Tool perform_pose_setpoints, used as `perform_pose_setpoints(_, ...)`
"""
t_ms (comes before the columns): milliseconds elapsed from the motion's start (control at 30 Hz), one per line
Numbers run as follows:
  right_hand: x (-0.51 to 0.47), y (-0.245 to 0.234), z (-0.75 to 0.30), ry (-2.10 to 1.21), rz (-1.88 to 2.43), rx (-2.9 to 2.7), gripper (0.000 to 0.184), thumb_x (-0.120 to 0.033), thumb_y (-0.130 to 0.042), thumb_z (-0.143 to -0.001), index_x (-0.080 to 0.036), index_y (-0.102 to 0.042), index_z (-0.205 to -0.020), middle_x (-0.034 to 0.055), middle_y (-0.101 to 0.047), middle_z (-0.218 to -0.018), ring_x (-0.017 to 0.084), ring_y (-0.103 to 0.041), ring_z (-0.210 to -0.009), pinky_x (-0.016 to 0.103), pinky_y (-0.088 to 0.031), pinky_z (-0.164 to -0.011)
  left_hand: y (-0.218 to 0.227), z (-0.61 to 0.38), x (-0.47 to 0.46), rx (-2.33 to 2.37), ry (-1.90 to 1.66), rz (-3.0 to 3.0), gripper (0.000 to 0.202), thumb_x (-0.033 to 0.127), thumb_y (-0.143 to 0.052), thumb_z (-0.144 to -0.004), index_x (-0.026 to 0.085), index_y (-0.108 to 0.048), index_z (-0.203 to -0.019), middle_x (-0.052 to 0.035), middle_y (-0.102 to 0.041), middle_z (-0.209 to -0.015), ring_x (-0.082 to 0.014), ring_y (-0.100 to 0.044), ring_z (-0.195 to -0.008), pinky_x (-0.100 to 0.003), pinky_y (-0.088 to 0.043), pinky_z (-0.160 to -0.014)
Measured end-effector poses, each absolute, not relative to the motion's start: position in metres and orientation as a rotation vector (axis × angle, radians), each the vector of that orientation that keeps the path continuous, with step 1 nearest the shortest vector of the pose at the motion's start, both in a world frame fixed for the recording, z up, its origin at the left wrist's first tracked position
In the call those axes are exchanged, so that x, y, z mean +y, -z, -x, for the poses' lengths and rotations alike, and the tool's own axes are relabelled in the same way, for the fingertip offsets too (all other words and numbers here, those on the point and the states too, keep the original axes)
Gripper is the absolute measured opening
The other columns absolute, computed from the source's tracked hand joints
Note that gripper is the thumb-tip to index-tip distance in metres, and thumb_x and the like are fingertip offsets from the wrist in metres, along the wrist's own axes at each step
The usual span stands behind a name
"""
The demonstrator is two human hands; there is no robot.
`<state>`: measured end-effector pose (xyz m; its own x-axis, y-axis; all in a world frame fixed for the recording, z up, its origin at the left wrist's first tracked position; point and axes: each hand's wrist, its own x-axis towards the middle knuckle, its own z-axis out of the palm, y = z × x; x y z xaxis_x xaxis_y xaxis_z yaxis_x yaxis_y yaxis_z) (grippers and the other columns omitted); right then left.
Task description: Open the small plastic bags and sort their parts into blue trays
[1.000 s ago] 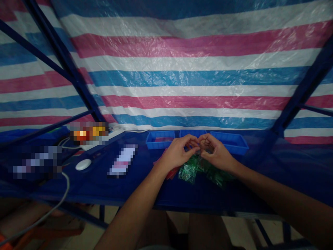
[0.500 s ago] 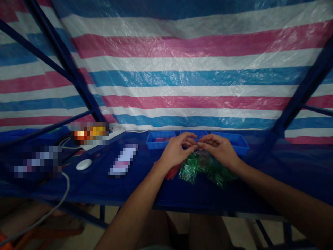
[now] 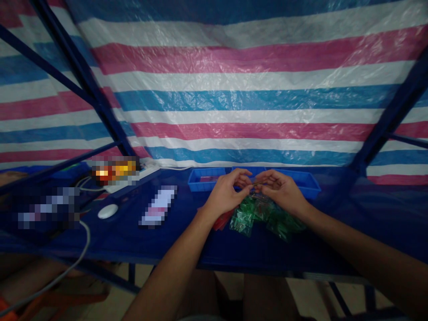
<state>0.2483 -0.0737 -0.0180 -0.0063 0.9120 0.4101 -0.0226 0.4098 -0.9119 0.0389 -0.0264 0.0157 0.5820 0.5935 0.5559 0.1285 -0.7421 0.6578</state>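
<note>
My left hand [image 3: 227,192] and my right hand [image 3: 281,189] meet fingertip to fingertip over the dark blue table [image 3: 133,240]. Both pinch a thin small piece [image 3: 254,183] between them; it is too small and dim to name. Just below the hands lies a heap of green clear packets [image 3: 264,218]. A red packet [image 3: 221,221] pokes out under my left wrist. Behind the hands stand three shallow blue trays [image 3: 205,178] in a row.
A white mouse [image 3: 107,211] and its grey cable [image 3: 67,267] lie at the left, beside blurred-out items. A white power strip [image 3: 147,171] sits at the back left. A striped pink, white and blue tarp [image 3: 234,89] hangs behind, held by dark blue frame bars [image 3: 83,76].
Both hands uncurled from a tight arch and dropped slightly over the green packets, then held nearly still, fingertips staying together.
</note>
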Motion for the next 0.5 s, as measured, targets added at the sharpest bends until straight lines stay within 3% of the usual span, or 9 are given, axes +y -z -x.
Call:
perform_pose_setpoints(367,-0.0803,0.0192,-0.2445,-0.713,0.986,-1.485,0.027,-0.042,-0.080,-0.087,-0.026,-0.069,-0.106,0.0021,-0.072,-0.091,0.020,-0.070,-0.082,0.035,-0.060,-0.077,-0.0180,-0.0402,-0.0331,0.527,-0.985,-2.312,0.041,0.014,-0.069,-0.088,0.020,-0.064,-0.127,-0.0046,-0.078,-0.106,-0.0183,-0.076,-0.092,-0.032,-0.062,-0.087)
perform_pose_setpoints(500,-0.0814,0.0162,-0.2433,-0.685,0.991,-1.494,0.030,-0.042,-0.082,-0.086,-0.025,-0.069,-0.106,0.0035,-0.074,-0.096,0.021,-0.072,-0.087,0.036,-0.061,-0.079,-0.0189,-0.0395,-0.0336,0.550,-1.013,-2.370,0.044,0.010,-0.066,-0.085,0.020,-0.063,-0.128,-0.0052,-0.076,-0.112,-0.0179,-0.074,-0.093,-0.033,-0.060,-0.087)
